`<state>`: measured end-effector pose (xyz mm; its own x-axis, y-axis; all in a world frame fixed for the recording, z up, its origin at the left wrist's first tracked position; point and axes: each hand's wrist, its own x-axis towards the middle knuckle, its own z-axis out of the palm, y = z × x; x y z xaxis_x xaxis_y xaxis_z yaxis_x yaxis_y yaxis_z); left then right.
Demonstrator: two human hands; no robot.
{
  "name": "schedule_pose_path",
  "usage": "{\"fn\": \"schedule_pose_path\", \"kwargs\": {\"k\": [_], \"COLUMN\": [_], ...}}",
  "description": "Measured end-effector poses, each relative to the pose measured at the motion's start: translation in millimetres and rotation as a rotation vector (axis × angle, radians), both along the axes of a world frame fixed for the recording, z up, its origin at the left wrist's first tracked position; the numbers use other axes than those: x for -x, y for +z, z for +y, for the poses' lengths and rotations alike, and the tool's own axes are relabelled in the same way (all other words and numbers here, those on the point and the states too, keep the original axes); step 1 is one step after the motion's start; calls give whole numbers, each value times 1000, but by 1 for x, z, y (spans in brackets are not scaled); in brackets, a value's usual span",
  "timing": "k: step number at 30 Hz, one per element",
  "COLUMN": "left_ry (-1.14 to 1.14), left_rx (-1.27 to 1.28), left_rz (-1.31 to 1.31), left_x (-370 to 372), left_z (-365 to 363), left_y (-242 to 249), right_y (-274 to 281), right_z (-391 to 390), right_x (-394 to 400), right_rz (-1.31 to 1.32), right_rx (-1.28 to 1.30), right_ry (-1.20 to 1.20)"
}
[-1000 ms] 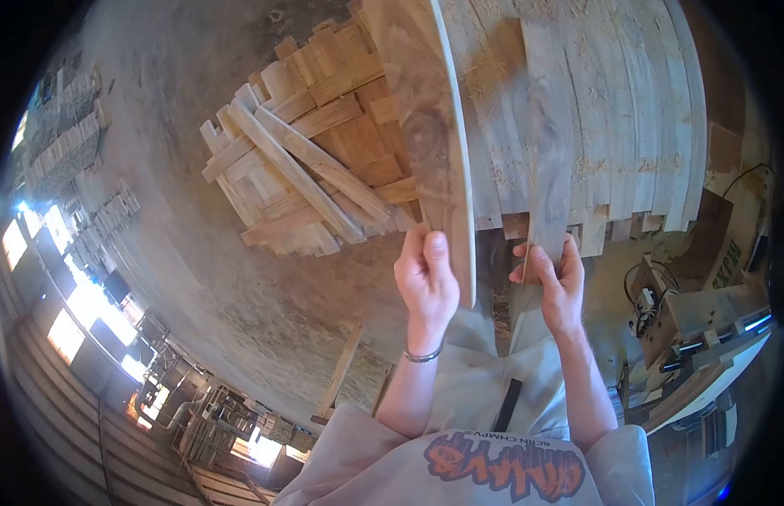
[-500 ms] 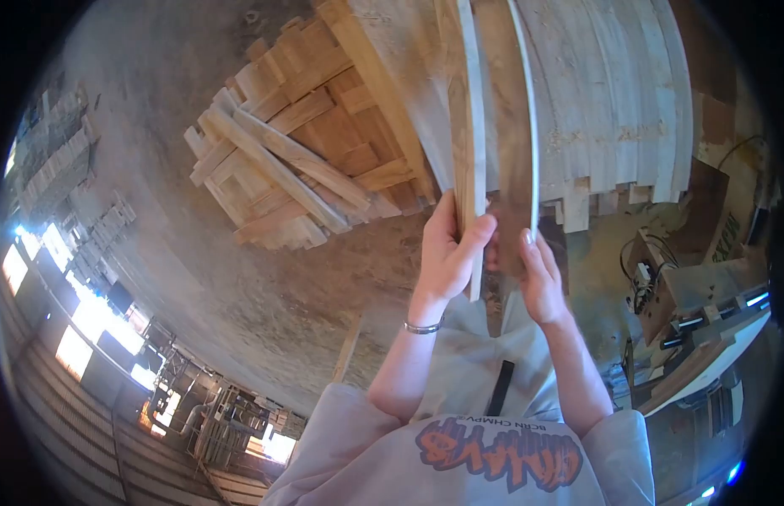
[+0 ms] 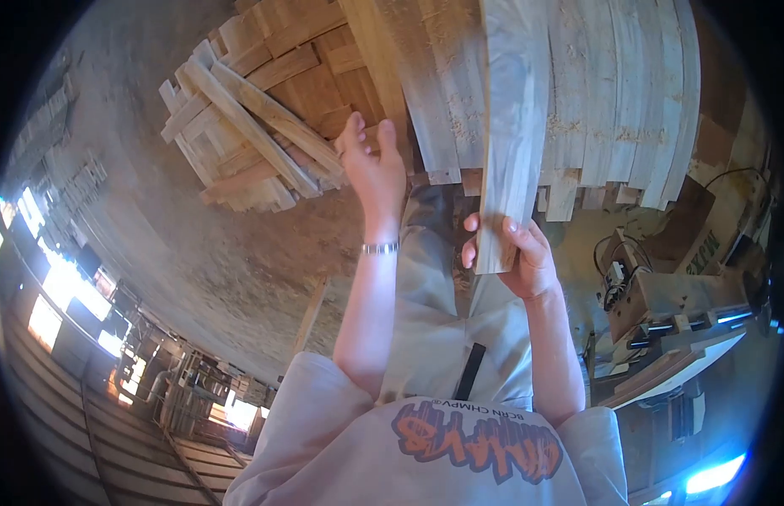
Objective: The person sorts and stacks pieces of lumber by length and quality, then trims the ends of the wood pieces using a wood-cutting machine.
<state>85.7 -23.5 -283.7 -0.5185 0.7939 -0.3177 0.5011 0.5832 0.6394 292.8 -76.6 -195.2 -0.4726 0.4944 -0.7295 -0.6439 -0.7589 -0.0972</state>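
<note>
One long, flat, pale-brown wooden board (image 3: 510,126): grips its near end in the right hand (image 3: 527,257), thumb on the top face, fingertips showing at the left edge. Wears a silvery segmented bracelet (image 3: 380,248) below the left hand (image 3: 377,173), and holds that hand released, fingers loosely curled. Ahead of the right hand, faces pale, shaving-strewn planks (image 3: 611,118) side by side; ahead-left of the left hand, a heap of short brown wooden slats (image 3: 278,67).
</note>
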Motion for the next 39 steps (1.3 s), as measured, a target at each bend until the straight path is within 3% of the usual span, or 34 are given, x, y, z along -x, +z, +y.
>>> {"fn": "schedule_pose_path", "kwargs": {"k": [1,5,8,11,14,17,20,21,24,28,29,31,32,34,36,39], "left_ry": [10,-33,-92,-339,98,192,208,100,75,57,89,37,14,-195,-531,-836], "left_rx": [75,-26,-75,-246,26,-4,-86,-128,-137,-279,-270,-245,-235,-121,-46,140], "left_rz": [11,-131,0,373,-185,-455,-581,-523,-528,-505,-580,-611,-632,-558,-528,-577], "left_x": [8,-10,-13,-16,-13,3,18,20,25,20,16,16,18,36,53,62], "left_z": [-7,-23,-22,-16,-7,5,5,5,6,-5,-5,-9,-10,-10,-2,8], "left_y": [-18,-46,-31,-7,1,17,28,37,63,84,95,106,109,120,134,149], "right_y": [1,3,20,16,15,22,20,13,-14,-15,-19,-26,-24,0,26,51], "right_z": [2,2,10,20,42,57,54,52,50,46,37,16,6,-2,1,31], "right_x": [4,11,18,26,26,18,14,10,-2,3,4,6,5,15,25,20], "right_rz": [-2,-99,-406,-596,-609,-477,-501,-587,-622,-483,-339,-257,-75,-41,-141,-381], "right_rx": [25,17,-105,-195,-172,-105,-119,-30,85,215,247,458,423,219,-171,-303], "right_ry": [-13,-24,72,54,30,-8,51,120,17,-303,-368,-291,-179,22,-37,-191]}}
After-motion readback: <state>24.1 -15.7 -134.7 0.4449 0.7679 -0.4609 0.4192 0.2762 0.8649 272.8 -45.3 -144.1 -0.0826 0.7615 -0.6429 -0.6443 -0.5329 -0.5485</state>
